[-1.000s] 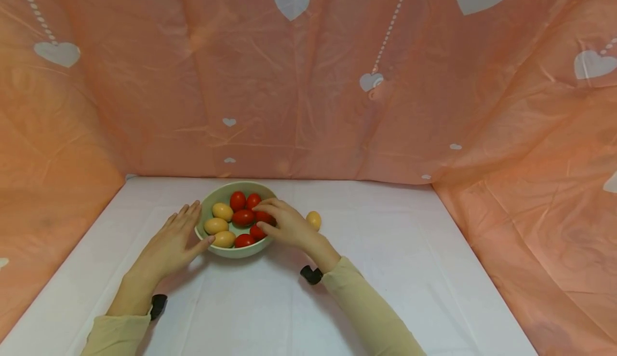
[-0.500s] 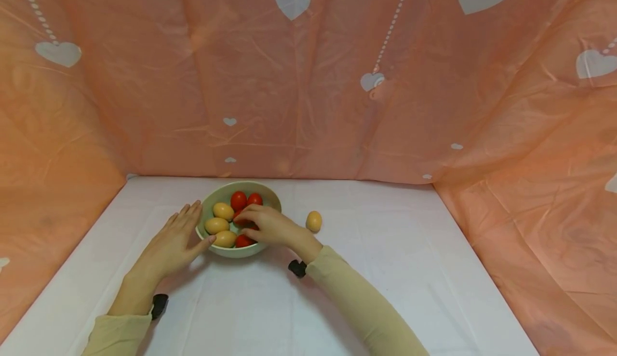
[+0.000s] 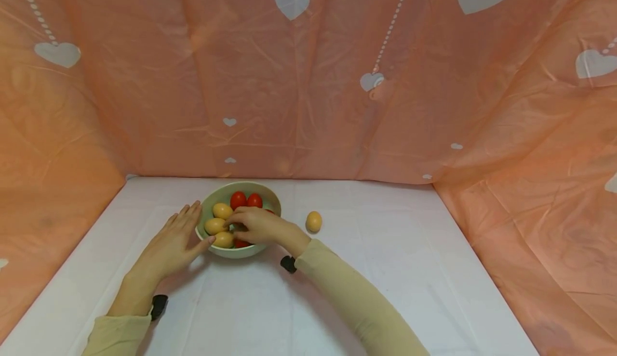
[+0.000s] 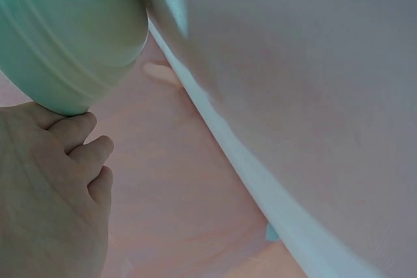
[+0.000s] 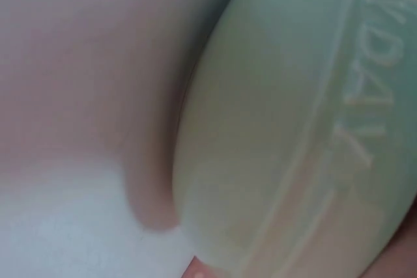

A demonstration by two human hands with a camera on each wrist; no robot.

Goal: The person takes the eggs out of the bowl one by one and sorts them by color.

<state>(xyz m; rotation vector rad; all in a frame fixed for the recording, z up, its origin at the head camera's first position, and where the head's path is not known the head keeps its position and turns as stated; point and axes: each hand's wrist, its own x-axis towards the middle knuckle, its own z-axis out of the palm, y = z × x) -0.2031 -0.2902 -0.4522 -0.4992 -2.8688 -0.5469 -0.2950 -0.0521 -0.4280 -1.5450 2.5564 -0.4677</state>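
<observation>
A pale green bowl [image 3: 270,198] holds several red eggs [image 3: 238,200] and yellow eggs [image 3: 215,226]. My left hand [image 3: 168,246] lies against its left side, fingers straight and the thumb at the near rim. In the left wrist view, the fingertips of that hand [image 4: 55,180] touch the bowl's outer wall [image 4: 71,43]. My right hand [image 3: 257,226] reaches over the right rim into the bowl, fingers bent loosely and thumb apart from them. Its fingertips are right at the yellow eggs, and it hides some of the red ones. Only the bowl's outside [image 5: 260,122] fills the right wrist view.
One yellow egg [image 3: 314,221] lies on the white tablecloth [image 3: 376,259], right of the bowl. Orange curtains [image 3: 328,104] with white hearts stand behind the table and along both sides. Each wrist wears a small black camera [image 3: 159,306].
My right hand has moved left across the bowl, from the red eggs to the yellow ones. The left hand and the bowl have stayed in place.
</observation>
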